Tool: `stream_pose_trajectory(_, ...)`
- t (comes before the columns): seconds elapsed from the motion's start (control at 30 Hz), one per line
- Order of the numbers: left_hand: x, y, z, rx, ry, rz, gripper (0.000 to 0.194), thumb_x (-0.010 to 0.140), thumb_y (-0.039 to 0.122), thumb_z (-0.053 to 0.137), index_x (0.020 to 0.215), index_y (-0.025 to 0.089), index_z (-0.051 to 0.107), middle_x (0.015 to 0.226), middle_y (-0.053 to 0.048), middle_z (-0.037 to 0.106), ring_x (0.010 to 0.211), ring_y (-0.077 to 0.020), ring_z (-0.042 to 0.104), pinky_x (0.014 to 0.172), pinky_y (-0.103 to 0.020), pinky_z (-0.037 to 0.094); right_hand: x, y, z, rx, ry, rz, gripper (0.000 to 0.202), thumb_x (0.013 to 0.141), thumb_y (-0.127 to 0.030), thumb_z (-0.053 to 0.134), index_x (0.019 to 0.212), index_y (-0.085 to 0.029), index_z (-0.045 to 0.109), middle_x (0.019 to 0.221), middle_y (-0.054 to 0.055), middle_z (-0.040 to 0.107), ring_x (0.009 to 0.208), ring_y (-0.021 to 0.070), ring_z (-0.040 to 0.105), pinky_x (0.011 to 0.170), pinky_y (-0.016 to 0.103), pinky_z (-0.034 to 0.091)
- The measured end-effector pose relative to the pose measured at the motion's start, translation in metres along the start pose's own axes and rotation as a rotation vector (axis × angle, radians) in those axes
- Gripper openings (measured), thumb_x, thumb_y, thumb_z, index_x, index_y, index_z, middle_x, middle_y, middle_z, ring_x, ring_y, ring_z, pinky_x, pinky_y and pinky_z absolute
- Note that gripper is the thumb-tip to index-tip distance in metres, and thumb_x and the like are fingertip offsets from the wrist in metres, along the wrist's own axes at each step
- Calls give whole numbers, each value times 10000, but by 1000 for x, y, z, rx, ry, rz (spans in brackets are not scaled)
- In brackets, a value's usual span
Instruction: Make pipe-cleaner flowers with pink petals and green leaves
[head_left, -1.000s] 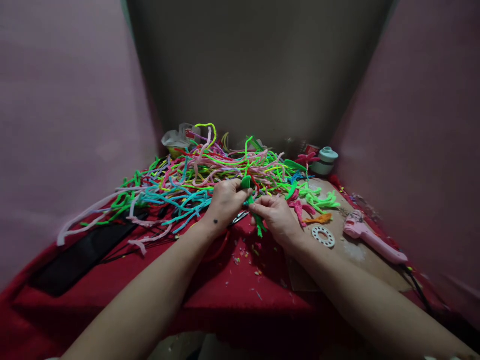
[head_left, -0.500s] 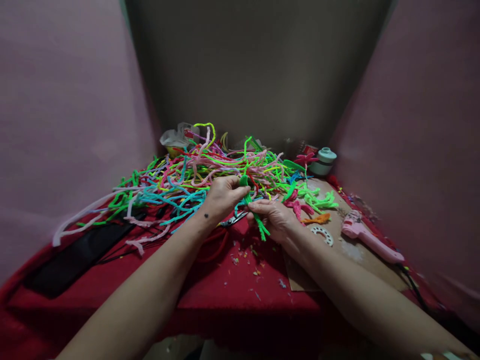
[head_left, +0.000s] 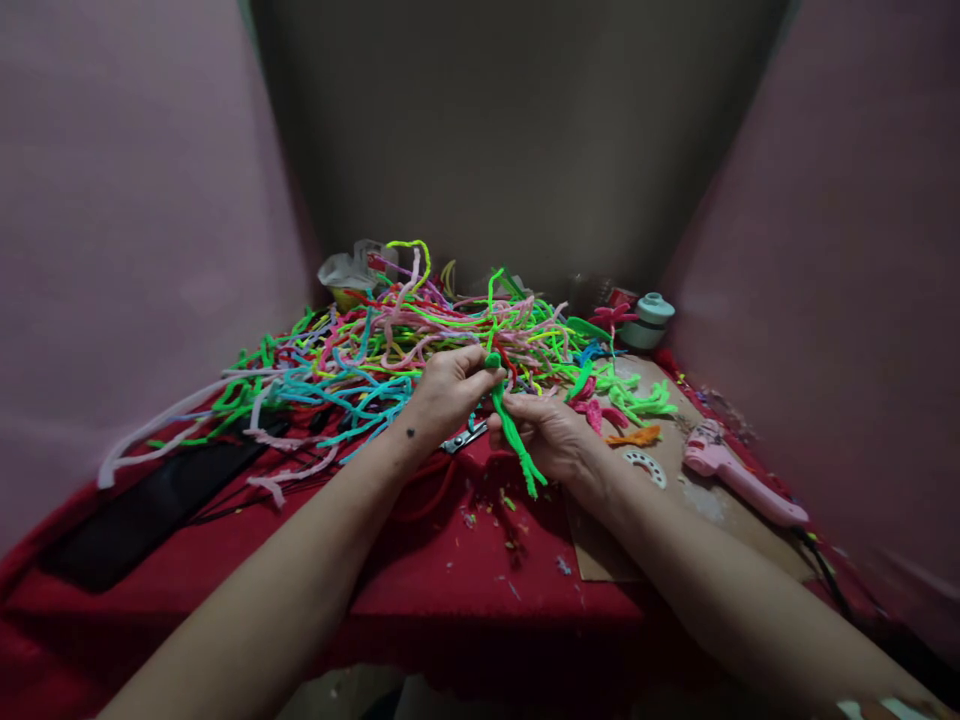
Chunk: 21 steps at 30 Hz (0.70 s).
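Note:
A green fuzzy piece (head_left: 515,437) hangs between my hands, its lower end split into two tips that point down and to the right. My left hand (head_left: 452,385) pinches its top, where a darker green part shows. Just below, my right hand (head_left: 546,430) has thumb and fingers closed on the side of the same piece. Scissors (head_left: 465,437) lie under my left hand, partly covered. Behind both hands spreads a large heap of coloured pipe cleaners (head_left: 420,335).
A pink glue gun (head_left: 742,480), a white ring (head_left: 645,468) and an orange piece (head_left: 634,436) lie on cardboard (head_left: 600,550) at right. A black flat object (head_left: 150,510) is at left. Behind stands a pale green jar (head_left: 649,322). Scraps dot the red cloth (head_left: 420,590).
More of the green piece now shows below my fingers, and its tips hang slightly lower and further right. My right hand has shifted slightly up.

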<state>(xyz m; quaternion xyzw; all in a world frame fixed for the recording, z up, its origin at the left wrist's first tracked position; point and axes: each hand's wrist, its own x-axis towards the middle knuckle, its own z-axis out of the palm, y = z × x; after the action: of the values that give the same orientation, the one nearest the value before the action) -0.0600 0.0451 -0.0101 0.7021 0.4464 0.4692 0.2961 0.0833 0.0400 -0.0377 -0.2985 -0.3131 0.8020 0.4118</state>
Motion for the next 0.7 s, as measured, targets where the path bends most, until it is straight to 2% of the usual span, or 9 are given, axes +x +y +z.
stream_pose_trajectory(0.13, 0, -5, 4, 17, -9, 65, 189, 760, 282, 517, 619, 159, 490, 562, 49, 407, 525, -78, 356, 503, -215, 287, 1, 1, 1, 52, 47, 60, 55, 690, -88, 629, 667, -137, 616, 518, 4, 629, 448, 97, 570, 491, 204, 471)
stream_pose_trajectory(0.27, -1, -4, 5, 214, 98, 120, 275, 740, 274, 546, 526, 169, 409, 515, 56, 351, 514, -79, 322, 503, -227, 256, 1, 2, 2, -68, 103, -59, 92, 569, -77, 696, 587, -113, 614, 490, 8, 612, 426, 90, 553, 476, 195, 442)
stream_pose_trajectory(0.4, -3, 1, 4, 415, 185, 128, 335, 738, 268, 554, 475, 176, 369, 466, 52, 333, 487, -86, 317, 505, -244, 242, -2, 3, 4, -302, 150, -201, 145, 519, -174, 748, 590, -101, 644, 484, 20, 616, 429, 89, 531, 462, 198, 387)
stream_pose_trajectory(0.57, -5, -2, 6, 674, 218, 215, 287, 794, 269, 497, 523, 176, 470, 518, -3, 511, 510, -113, 432, 560, -262, 294, -9, 5, 5, -605, 192, -349, 169, 594, -260, 708, 540, -111, 650, 471, 4, 589, 407, 57, 428, 433, 204, 287)
stream_pose_trajectory(0.7, -6, -3, 8, 761, 226, 226, 278, 829, 272, 458, 578, 172, 526, 572, -35, 584, 530, -128, 478, 582, -263, 319, -8, 5, 3, -603, 190, -340, 158, 594, -267, 708, 555, -123, 657, 482, 3, 590, 423, 71, 448, 445, 216, 309)
